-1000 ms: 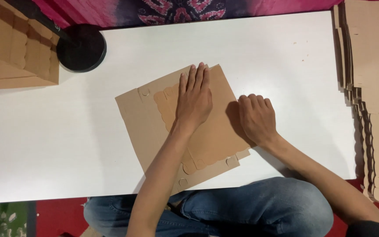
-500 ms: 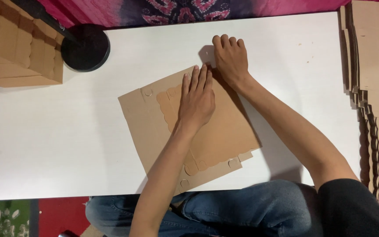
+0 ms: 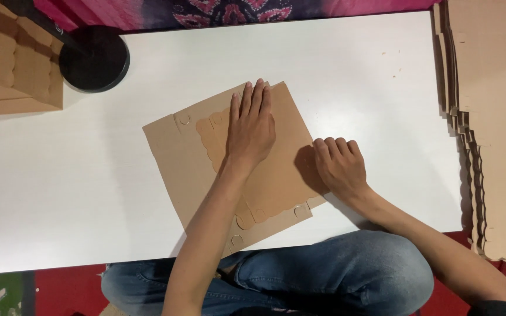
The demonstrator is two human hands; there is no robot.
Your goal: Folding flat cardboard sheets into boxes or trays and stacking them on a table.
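One cardboard sheet (image 3: pixel 276 175), partly folded, flat at mid-counter (image 3: pixel 60 193). Left hand (image 3: pixel 252 130) spread, pressing its folded flap; right hand (image 3: pixel 338 167), fingers curled, creasing its right edge. Remaining flaps unfolded; box unformed.
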